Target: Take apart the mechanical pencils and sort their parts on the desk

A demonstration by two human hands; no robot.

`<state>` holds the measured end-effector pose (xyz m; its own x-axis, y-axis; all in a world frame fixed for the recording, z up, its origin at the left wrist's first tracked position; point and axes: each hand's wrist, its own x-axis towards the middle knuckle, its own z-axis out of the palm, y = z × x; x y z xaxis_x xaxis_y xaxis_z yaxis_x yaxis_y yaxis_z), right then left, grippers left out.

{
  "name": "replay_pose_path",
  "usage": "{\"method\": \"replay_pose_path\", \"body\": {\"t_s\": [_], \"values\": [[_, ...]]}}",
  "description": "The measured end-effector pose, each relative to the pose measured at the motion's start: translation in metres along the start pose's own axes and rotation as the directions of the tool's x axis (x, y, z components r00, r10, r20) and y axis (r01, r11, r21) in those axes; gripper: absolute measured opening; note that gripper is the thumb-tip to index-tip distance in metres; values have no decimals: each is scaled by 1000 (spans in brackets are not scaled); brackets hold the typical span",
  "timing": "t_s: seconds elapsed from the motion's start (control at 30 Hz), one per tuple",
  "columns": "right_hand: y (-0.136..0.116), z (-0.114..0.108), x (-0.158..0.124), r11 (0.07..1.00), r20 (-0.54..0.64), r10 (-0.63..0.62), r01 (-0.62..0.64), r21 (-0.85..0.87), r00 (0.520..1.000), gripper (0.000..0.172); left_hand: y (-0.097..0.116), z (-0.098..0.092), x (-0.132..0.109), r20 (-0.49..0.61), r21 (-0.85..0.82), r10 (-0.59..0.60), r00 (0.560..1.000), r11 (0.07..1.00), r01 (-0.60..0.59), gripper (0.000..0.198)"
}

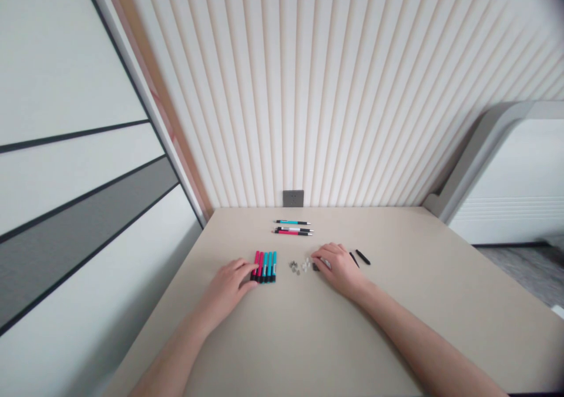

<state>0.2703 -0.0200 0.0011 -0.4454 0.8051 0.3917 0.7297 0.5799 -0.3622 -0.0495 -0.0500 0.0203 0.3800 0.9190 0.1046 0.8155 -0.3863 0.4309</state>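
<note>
My left hand point(233, 279) rests at the left end of a row of pink barrels point(261, 262) and blue barrels point(270, 263) with black lower ends; its thumb and fingers are apart at the row's edge. Right of the row lie small grey metal-looking parts point(294, 266) and small clear pieces point(305, 263). My right hand point(337, 265) is over some small dark pieces point(315, 266), its fingers curled down and partly hiding them; whether it grips any is unclear. Two slim black pieces point(363, 257) lie just beyond it on the right.
Several pens point(293, 231), blue, white and black, and pink, lie crosswise towards the back of the beige table point(282, 338). Behind stands a ribbed wall with a dark socket point(293, 198). A white cabinet is at the left, a pale headboard-like panel point(511, 168) at the right.
</note>
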Motion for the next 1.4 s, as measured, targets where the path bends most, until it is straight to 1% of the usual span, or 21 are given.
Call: {"method": "replay_pose_path", "body": {"t_s": [0.13,0.23,0.3,0.37,0.43,0.53,0.67,0.77,0.93,1.07,1.23,1.4], "values": [[0,0,0,1000,3,0,0,2,1000,19,-1,1,0,-27,44,17,999,999,-16,29],[1,0,0,1000,3,-2,2,11,1000,19,1,2,0,-65,91,24,998,996,-18,39],[1,0,0,1000,5,-6,6,15,1000,18,2,2,1,-69,107,55,996,993,-48,47],[1,0,-1,1000,8,-10,10,17,1000,18,1,3,4,-46,109,106,993,989,-100,52],[0,-1,-1,1000,9,-14,14,17,1000,18,0,4,8,-5,98,159,987,983,-158,51],[-1,-2,-1,1000,7,-16,16,12,1000,19,-4,6,14,48,78,215,975,973,-219,44],[-1,-1,-1,1000,4,1,-1,1,1000,20,-6,7,20,38,63,249,968,966,-251,36],[2,0,1,999,16,32,-31,-30,999,20,-8,8,22,26,67,281,959,957,-282,34],[14,-1,20,975,81,137,-120,-187,987,23,-13,10,22,38,123,320,947,939,-322,36],[22,3,43,945,129,195,-151,-291,972,25,-17,12,22,42,126,339,940,931,-342,37],[25,14,63,939,147,193,-140,-313,970,21,-21,14,21,16,119,345,939,931,-344,38],[26,19,66,942,139,197,-148,-302,970,18,-19,11,17,-2,83,349,937,934,-347,41]]}}
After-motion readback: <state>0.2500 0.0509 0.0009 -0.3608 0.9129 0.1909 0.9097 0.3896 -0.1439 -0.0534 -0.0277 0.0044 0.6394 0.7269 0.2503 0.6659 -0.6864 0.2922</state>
